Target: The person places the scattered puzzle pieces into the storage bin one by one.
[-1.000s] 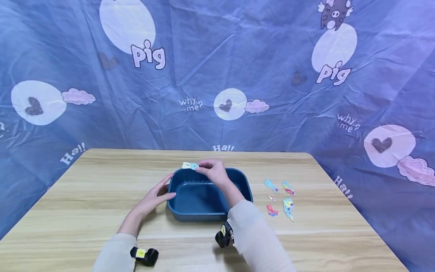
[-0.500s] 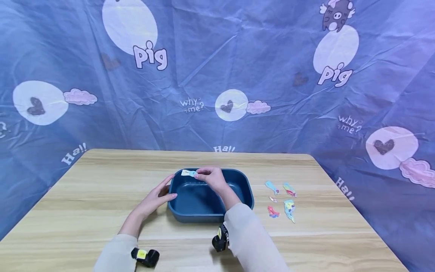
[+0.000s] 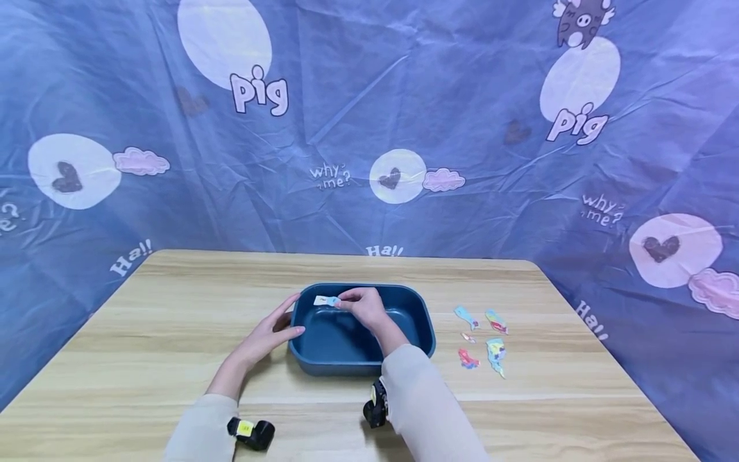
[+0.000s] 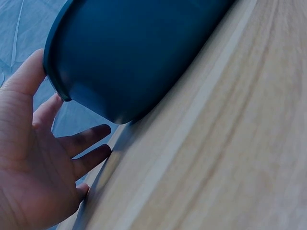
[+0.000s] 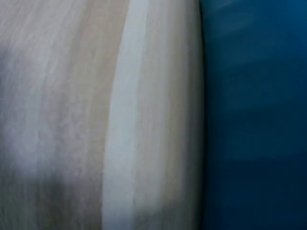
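One sticker (image 3: 326, 300) pinched in right hand (image 3: 362, 307) over tub (image 3: 424, 326)

Makeshift recording set, wooden table (image 3: 173, 301); crumpled blue cartoon-pig backdrop (image 3: 404, 96) draped behind

1. "pig" stands twice on the backdrop (image 3: 358, 96), at upper left and upper right, each below a pale oval.
2. "why? me?" stands on the backdrop near the centre and again at the right.
3. "Ha!!" stands on the backdrop behind the desk (image 3: 173, 308), at the left, middle and right.
4. Print on the card (image 3: 326, 300) is too small to read.
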{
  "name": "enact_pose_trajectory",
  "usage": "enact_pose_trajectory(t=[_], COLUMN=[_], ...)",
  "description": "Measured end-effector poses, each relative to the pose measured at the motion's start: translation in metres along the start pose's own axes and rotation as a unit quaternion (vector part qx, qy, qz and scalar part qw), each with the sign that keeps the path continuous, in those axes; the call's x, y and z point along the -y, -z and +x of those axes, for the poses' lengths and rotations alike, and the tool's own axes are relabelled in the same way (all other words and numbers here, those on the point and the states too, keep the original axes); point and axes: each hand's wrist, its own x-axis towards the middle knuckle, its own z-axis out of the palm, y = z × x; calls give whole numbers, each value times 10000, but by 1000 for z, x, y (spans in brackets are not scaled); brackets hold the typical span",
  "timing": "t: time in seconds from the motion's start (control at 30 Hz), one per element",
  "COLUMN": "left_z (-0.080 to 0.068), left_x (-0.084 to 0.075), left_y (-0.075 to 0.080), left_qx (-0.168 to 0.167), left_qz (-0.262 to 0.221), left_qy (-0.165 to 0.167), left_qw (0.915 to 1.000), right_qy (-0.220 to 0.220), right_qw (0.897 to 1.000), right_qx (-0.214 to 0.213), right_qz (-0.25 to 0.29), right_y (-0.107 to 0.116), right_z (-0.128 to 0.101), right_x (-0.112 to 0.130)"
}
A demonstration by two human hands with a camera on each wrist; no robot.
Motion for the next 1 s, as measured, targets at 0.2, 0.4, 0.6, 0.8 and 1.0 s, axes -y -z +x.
enact_pose_trajectory(t=[0.2,0.4,0.6,0.8,1.0], left_z=[0,-3,-2,-2,-2], left_x=[-1,-2,-2,-1,-1], left_y=[0,0,0,0,-1], left_qx=[-33,-7,-20,11,13], left_qz=[39,49,34,26,47], left_qy=[22,-29,-19,-15,49], left_qw=[10000,10000,10000,10000,10000], right_qy=[-60,-11,-89,-185,-141], right_qw=[9997,9988,9977,9968,9945], right_qx=[73,93,85,62,179], right_qz=[-220,-491,-673,-773,-1026], right_y=[-2,-6,-6,-7,-10], right_z=[2,3,2,2,1], right_x=[-4,-8,-6,-7,-8])
